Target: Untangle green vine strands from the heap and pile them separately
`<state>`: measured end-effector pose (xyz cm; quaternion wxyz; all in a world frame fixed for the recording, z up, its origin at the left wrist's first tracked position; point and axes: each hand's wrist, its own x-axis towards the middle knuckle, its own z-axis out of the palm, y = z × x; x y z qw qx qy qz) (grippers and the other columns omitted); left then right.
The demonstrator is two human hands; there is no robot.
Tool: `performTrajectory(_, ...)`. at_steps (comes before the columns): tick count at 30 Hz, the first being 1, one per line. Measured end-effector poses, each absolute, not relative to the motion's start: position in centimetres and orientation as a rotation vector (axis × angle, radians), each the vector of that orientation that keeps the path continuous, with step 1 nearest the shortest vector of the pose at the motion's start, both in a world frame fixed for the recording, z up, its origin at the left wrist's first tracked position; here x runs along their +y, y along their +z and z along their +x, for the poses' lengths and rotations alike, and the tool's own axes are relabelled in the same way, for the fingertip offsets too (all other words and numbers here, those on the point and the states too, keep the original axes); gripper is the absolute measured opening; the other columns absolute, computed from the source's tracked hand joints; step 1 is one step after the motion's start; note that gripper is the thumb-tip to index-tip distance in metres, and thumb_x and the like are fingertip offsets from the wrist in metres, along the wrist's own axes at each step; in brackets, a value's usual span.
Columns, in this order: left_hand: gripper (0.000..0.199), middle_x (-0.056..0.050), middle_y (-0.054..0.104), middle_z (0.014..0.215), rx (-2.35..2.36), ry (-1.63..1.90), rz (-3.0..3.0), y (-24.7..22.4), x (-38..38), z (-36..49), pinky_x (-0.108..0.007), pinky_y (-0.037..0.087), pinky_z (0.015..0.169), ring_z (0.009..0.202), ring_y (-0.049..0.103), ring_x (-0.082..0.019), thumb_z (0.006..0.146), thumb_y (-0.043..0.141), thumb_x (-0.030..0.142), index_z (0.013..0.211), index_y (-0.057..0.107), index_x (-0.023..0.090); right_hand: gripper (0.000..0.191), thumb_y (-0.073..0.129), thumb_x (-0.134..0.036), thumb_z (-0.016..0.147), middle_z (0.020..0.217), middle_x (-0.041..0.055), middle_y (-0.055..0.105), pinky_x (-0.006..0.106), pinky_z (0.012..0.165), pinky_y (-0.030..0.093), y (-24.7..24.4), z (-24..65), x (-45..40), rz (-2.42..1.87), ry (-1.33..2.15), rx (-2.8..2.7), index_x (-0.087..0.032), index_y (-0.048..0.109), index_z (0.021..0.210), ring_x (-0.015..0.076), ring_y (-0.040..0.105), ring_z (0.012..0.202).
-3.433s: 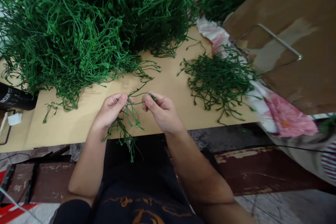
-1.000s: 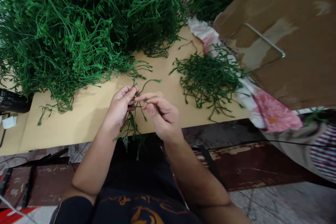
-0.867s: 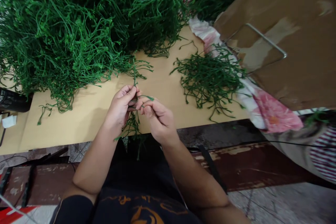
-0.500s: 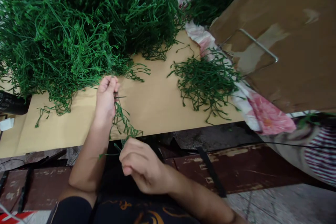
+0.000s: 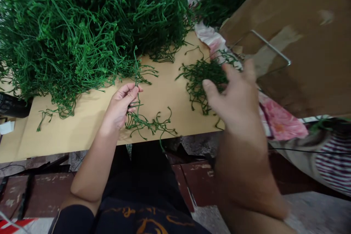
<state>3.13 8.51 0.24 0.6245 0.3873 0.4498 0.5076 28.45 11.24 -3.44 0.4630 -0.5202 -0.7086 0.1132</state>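
Pinched in my left hand (image 5: 124, 104) is a thin green plastic stem (image 5: 136, 67), which stands up above the fingertips. Branching green sprigs (image 5: 153, 124) hang from below that hand and lie across the front part of the board. My right hand (image 5: 233, 95), slightly blurred, has its fingers spread over a small pile of green sprigs (image 5: 200, 75) at the right. Whether its fingertips touch the pile cannot be made out. A large heap of green stems (image 5: 82, 36) fills the upper left.
Tan cardboard (image 5: 90, 117) covers the work surface. A big brown cardboard piece (image 5: 309, 51) with a metal handle (image 5: 271, 47) stands at the right, beside pink floral cloth (image 5: 282, 119). A person's striped clothing (image 5: 334, 162) shows at the right edge. A black object (image 5: 13, 105) lies far left.
My right hand has moved from near my body up and right to the small pile, and its fingers have spread. My left hand has shifted slightly right, with the stem now upright.
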Motion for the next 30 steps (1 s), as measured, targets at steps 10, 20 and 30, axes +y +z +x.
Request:
performTrajectory(10, 0.015, 0.005, 0.041, 0.055, 1.109, 1.209, 1.005, -0.2, 8.4, 3.2, -0.016, 0.023, 0.040, 0.046, 0.033, -0.003, 0.074, 0.062, 0.030, 0.073, 0.056, 0.016, 0.019, 0.048, -0.031, 0.085, 0.068, 0.0030, 0.057, 0.028, 0.064, 0.044, -3.1, 15.2, 6.4, -1.067, 0.753, -1.720, -0.018, 0.053, 0.072, 0.0134, 0.054, 0.067)
performTrajectory(20, 0.018, 0.008, 0.030, 0.049, 1.044, 1.204, 0.892, -1.5, 8.6, 3.3, -0.016, 0.016, 0.039, 0.039, 0.021, -0.002, 0.078, 0.056, 0.028, 0.067, 0.049, 0.016, 0.018, 0.042, -0.015, 0.087, 0.086, 0.0054, 0.062, 0.036, 0.083, 0.045, -1.7, 15.2, 5.5, -0.752, 0.643, -1.645, -0.021, 0.055, 0.077, 0.0169, 0.056, 0.093)
performTrajectory(30, 0.018, 0.010, 0.023, 0.046, 1.198, 1.374, 0.838, -1.7, 10.0, 2.6, -0.016, 0.013, 0.038, 0.037, 0.018, -0.002, 0.081, 0.051, 0.025, 0.066, 0.044, 0.017, 0.014, 0.046, -0.011, 0.084, 0.075, 0.0032, 0.065, 0.026, 0.069, 0.049, 1.4, 15.7, 2.5, -0.342, 0.639, -2.015, -0.017, 0.052, 0.072, 0.0110, 0.060, 0.074)
